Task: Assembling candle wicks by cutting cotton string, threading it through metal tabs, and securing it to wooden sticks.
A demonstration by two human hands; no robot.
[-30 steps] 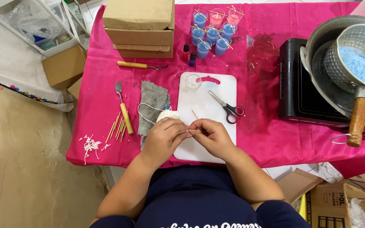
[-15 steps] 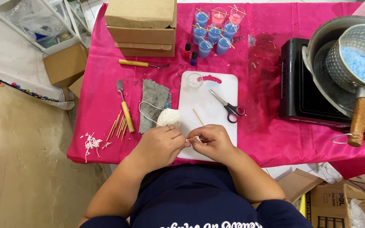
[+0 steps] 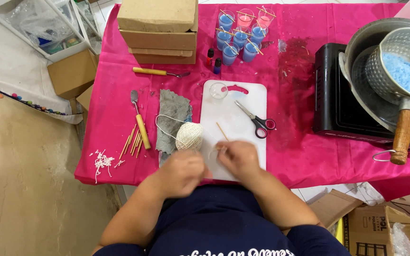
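Working a thin strand (image 3: pixel 214 151) of twine over the near edge of the white cutting board (image 3: pixel 243 102). Right hand (image 3: pixel 237 159) pinched narrow on that strand; left hand (image 3: pixel 181 173) just left of the board, curled and blurred (grip impossible to tell). Calling, likely, for a steady pinch and the scissors (image 3: pixel 257 121) on the board.

Counted: one twine ball (image 3: pixel 189 136) at the board's left edge, one stick (image 3: pixel 221 131) on it, two dye bottles (image 3: pixel 213 59) and seemingly eight candle glasses (image 3: pixel 240 38) beyond it.

Bright, even light, soft shadows; hands (image 3: pixel 209 167) motion-blurred.
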